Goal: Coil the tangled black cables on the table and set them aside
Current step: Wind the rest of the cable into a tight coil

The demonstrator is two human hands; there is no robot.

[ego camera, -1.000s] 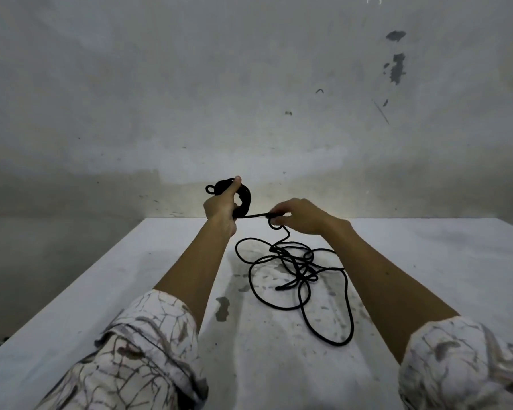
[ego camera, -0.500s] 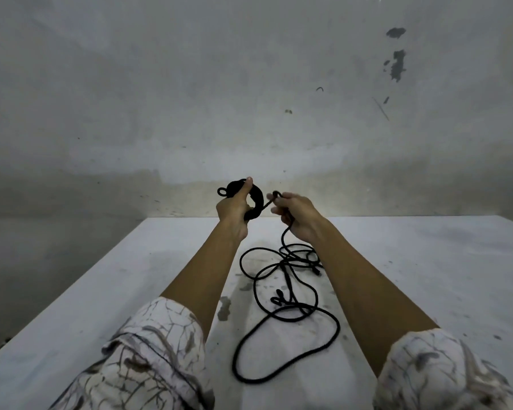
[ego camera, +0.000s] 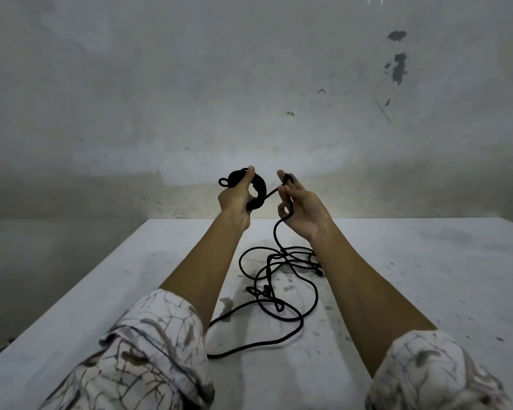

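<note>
At center frame, my left hand (ego camera: 234, 199) grips a wound coil (ego camera: 256, 193) of black cable while my right hand (ego camera: 301, 207) pinches the strand leaving it. The loose cable (ego camera: 279, 291) lies tangled on the white table (ego camera: 427, 276) below, between my forearms.

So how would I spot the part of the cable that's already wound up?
Start at the white table and look above its far edge. The left hand grips the coil, a thick black ring, unlike the loose cable sprawled on the table.
</note>
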